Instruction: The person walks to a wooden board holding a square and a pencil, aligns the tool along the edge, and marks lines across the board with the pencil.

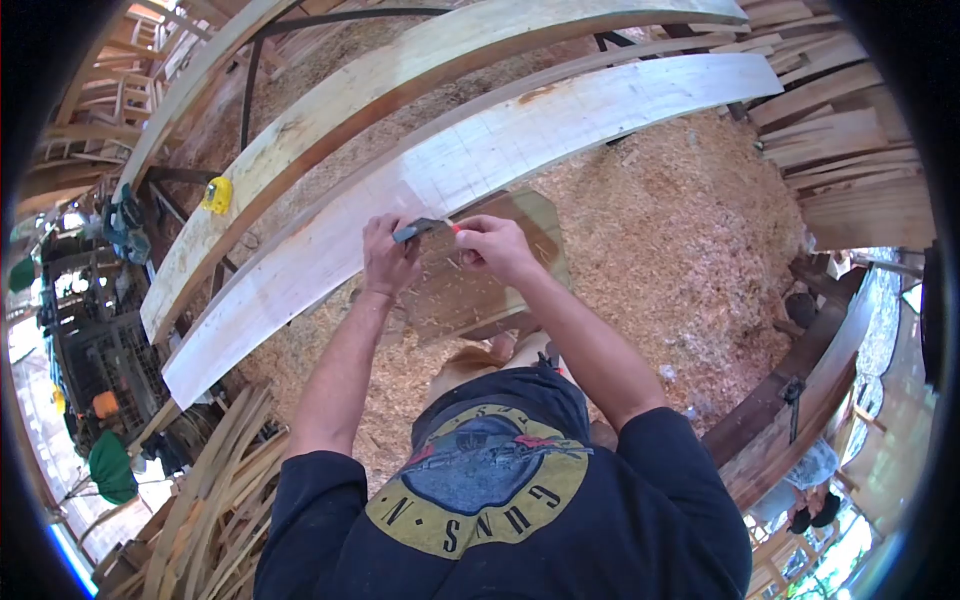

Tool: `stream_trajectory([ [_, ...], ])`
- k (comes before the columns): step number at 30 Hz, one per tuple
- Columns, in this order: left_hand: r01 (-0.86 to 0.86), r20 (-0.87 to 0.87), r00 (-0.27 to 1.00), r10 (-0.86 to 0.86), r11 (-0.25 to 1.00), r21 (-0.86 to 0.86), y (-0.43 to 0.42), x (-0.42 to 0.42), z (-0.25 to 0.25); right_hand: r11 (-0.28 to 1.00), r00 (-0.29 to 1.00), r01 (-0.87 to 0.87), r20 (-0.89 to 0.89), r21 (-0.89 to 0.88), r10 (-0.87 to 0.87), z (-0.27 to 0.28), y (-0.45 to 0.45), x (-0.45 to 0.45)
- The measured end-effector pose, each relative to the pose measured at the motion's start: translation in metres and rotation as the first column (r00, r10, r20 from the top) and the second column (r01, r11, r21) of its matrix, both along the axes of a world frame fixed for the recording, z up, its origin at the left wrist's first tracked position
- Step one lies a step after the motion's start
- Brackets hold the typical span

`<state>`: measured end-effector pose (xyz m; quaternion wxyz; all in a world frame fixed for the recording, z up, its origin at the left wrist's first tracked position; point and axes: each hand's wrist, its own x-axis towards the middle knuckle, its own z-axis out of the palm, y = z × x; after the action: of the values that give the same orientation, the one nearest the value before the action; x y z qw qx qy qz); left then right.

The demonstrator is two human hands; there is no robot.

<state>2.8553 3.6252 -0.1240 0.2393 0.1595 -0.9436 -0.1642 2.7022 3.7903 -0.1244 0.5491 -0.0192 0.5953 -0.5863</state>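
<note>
My left hand (391,254) is closed around a flat grey-blue tool (413,230) that looks like a knife; its narrow end points to the right. Close beside it, my right hand (492,246) pinches a thin red stick (456,228), which looks like a pencil. The tool's end and the stick's tip meet or nearly meet; I cannot tell whether they touch. Both hands are just in front of a long, pale curved plank (480,145). Beneath them is a brown wooden board (460,290) sprinkled with shavings.
A second curved plank (330,100) lies farther off, with a yellow tape measure (217,195) on it. Sawdust (670,240) covers the ground. Stacked boards (830,140) stand at right, wood strips (205,480) at lower left. Another person (808,485) is at lower right.
</note>
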Motion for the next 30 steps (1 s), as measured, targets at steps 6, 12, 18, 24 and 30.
stream_trajectory([
  [6, 0.009, -0.015, 1.000, -0.009, 0.999, 0.032, 0.000, 0.001, -0.003, 0.995, 0.999, 0.048, -0.026, 0.083, -0.046, -0.027, 0.061, 0.003],
  [12, -0.039, -0.012, 0.999, 0.040, 0.997, 0.063, 0.002, 0.002, 0.003, 0.980, 0.999, 0.039, -0.017, 0.193, -0.037, -0.058, 0.141, 0.013],
  [18, -0.168, 0.022, 0.986, 0.167, 0.973, 0.155, 0.024, 0.040, 0.015, 0.959, 1.000, 0.001, -0.019, 0.283, 0.004, -0.072, 0.208, -0.011],
  [24, -0.352, 0.095, 0.936, 0.339, 0.909, 0.224, 0.039, 0.074, 0.020, 0.888, 0.965, -0.180, -0.097, 0.423, 0.242, -0.084, 0.228, -0.048],
  [30, -0.359, 0.082, 0.933, 0.349, 0.906, 0.223, 0.032, 0.067, 0.035, 0.861, 0.893, -0.243, -0.245, 0.447, 0.378, -0.084, 0.215, -0.061],
])
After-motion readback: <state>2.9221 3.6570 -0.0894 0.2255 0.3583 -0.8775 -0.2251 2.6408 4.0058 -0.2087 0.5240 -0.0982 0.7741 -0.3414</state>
